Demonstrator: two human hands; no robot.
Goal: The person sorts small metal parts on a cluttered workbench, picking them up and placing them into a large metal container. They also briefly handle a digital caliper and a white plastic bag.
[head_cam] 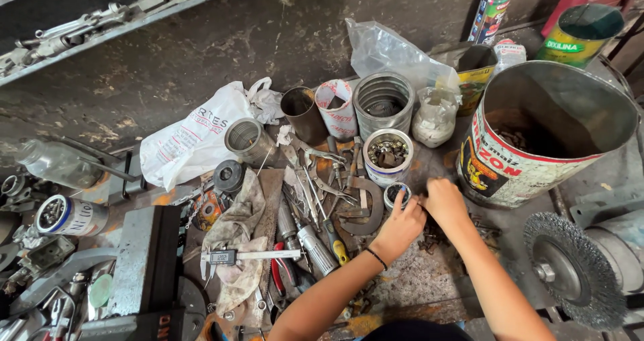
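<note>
forearms: both reach up from the bottom of the frame.
left hand (400,228): fingers curled over small metal bits (429,237), grasp cannot be told.
right hand (444,202): pinched, contents hidden.
small tin (396,195): lower centre, just beside both hands.
step: sorting small parts, seemingly; a fine fingertip pinch is called for.

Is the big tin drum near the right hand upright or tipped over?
Tipped: the tin drum leans, its open mouth facing the camera, small metal pieces visible inside.

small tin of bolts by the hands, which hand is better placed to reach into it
Left, probably. The left hand sits right beside the small tin, its fingers almost at the rim. The right hand is further right, over loose bolts.
</note>
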